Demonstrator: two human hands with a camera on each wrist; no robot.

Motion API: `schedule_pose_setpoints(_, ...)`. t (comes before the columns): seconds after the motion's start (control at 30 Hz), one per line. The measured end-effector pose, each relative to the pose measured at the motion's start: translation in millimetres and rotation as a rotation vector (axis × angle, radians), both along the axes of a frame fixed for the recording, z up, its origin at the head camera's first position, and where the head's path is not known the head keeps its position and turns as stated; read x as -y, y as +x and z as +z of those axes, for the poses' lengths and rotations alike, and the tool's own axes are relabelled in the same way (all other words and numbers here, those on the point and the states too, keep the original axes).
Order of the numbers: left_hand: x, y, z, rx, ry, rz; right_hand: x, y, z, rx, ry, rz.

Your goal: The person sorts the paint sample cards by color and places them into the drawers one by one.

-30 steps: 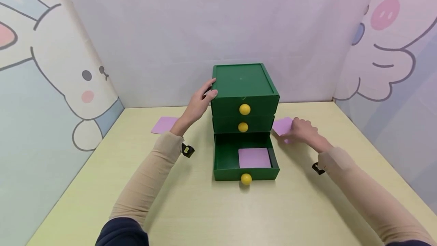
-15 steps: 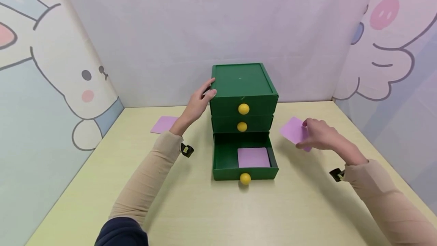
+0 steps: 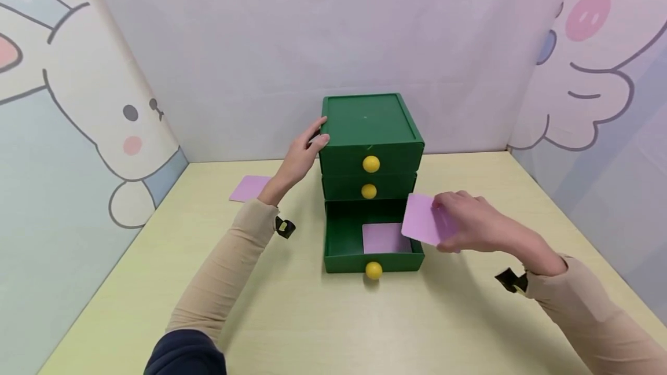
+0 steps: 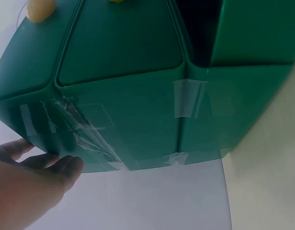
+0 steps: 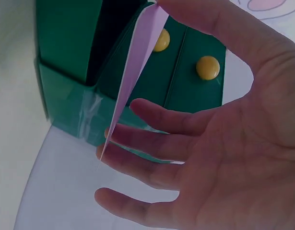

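Observation:
My right hand (image 3: 476, 221) holds a pink square card (image 3: 421, 219) by its edges, the thumb on one edge and fingers on another. That card is tilted and overlaps the right wall of the pulled-out bottom drawer (image 3: 344, 264). In the right wrist view the card (image 5: 130, 67) is seen nearly edge-on. A second pink card (image 3: 385, 238) lies flat in the drawer's right half. At the upper left edge of the green drawer cabinet (image 3: 370, 120), my left hand (image 3: 298, 161) rests with fingers extended. The left wrist view shows its fingers against the cabinet's side (image 4: 137, 120).
Another pink card (image 3: 249, 188) lies on the table (image 3: 312, 328) left of the cabinet, partly behind my left forearm. The upper two drawers, with yellow knobs (image 3: 371, 164), are closed. Clear tape (image 4: 189, 98) joins the tiers. A pale wall (image 3: 260, 57) stands behind.
My right hand has lifted the pink card from the table right of the cabinet, first drawing it rightward, then bringing it left to the bottom drawer. The left hand has stayed in place.

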State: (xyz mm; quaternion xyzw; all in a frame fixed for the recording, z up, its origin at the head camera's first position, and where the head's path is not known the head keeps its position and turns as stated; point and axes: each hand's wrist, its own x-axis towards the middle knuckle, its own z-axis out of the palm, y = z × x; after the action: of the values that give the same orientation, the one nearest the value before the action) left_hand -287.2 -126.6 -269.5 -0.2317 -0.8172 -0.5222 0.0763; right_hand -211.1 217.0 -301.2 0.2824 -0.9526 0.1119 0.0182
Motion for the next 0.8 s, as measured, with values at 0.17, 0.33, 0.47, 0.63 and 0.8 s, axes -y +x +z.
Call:
schedule_pose_setpoints(0.17, 0.3, -0.7, -0.2, -0.003, 0.002, 0.003, 22, -2.6, -5.7, -0.029, -0.017, 0.073)
schedule_pose_setpoints(0.33, -0.7, 0.6, 0.8, -0.013, -0.004, 0.002, 45, -5.8, -11.6, -0.018, -0.008, 0.136)
schedule_pose_setpoints(0.47, -0.5, -1.5, 0.4, -0.012, -0.006, 0.003, 61, -8.4, -13.8, -0.009, -0.003, 0.186)
schedule_pose_setpoints(0.63, 2.8, -17.8, -10.6, -0.026, 0.002, 0.001, 78, -13.0, -16.1, -0.007, 0.008, 0.224)
schedule_pose_setpoints(0.8, 6.0, -30.2, -22.5, -0.039, 0.003, 0.009, 91, -15.7, -17.5, 0.032, 0.01, 0.23)
